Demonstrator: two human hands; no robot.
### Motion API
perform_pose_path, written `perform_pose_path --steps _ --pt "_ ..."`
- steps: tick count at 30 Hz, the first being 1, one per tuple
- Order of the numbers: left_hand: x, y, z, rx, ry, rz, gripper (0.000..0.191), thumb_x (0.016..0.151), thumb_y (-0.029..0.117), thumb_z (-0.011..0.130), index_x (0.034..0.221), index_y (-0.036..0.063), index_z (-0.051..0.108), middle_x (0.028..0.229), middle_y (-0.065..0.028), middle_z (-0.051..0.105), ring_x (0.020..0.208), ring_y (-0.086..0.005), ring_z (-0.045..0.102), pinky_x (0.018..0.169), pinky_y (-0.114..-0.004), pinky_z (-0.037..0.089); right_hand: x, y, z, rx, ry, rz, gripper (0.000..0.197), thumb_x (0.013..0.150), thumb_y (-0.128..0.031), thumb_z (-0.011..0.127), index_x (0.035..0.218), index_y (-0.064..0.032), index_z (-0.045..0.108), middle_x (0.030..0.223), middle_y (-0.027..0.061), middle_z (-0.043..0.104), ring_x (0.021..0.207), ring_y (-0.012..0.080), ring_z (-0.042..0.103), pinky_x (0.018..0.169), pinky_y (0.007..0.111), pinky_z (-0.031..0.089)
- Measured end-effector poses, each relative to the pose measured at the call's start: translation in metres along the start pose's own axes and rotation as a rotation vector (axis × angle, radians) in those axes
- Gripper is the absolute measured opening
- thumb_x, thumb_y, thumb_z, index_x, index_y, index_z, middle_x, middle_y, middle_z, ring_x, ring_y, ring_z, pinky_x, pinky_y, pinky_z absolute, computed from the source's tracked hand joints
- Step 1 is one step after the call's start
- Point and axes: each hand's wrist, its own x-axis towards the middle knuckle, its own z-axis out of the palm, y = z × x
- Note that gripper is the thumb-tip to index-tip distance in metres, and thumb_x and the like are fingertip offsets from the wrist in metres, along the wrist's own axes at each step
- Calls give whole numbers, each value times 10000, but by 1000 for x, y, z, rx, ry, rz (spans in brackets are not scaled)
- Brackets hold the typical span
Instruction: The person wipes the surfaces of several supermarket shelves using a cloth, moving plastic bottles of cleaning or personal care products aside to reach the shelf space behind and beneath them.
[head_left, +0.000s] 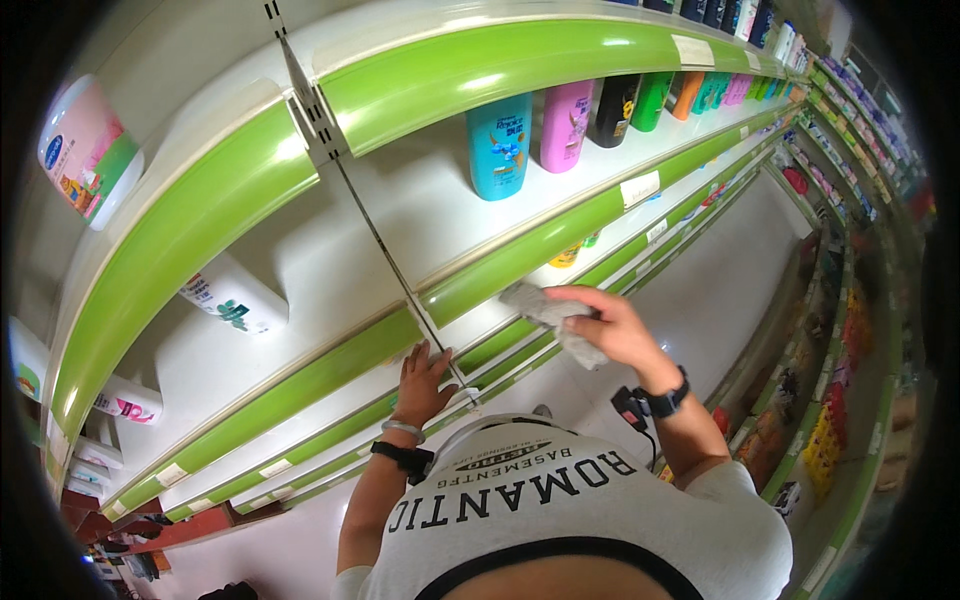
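A crumpled grey cloth is held in my right hand, in front of the green front strip of a store shelf. My left hand rests with fingers apart near the shelf edge, by the dark seam between two shelf sections, holding nothing. On the white shelf above stand a blue Rejoice shampoo bottle, a pink bottle, a black bottle and a green bottle. A white bottle stands on the left section of the shelf.
A large pink and white bottle stands on the upper left shelf. Lower down, a yellow bottle shows between shelves. More bottles line the shelves to the far right. Across the aisle floor, another shelf rack holds colourful packets.
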Motion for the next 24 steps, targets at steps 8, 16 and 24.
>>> perform_pose_path --steps 8,16,24 --pt "21 83 -105 -370 100 253 369 909 213 712 1242 61 665 1306 -154 632 1186 -353 609 1007 -407 499 0 -74 -45 -320 479 -551 478 882 26 581 1355 -38 617 1371 162 614 1256 282 579 1080 354 428" --pt "35 147 -243 -363 370 586 242 890 147 725 1122 77 713 1192 -96 689 1092 -312 652 946 -410 525 83 -49 -53 -929 430 -522 603 709 12 637 1309 -56 626 1294 160 630 1213 402 507 1086 447 434" --pt "100 153 -301 -584 407 343 502 930 178 712 1386 46 550 1366 -159 594 1231 -288 590 1041 -396 468 79 -72 10 -864 315 -636 533 657 6 628 1186 -48 667 1161 144 653 1111 413 527 1013 453 455"
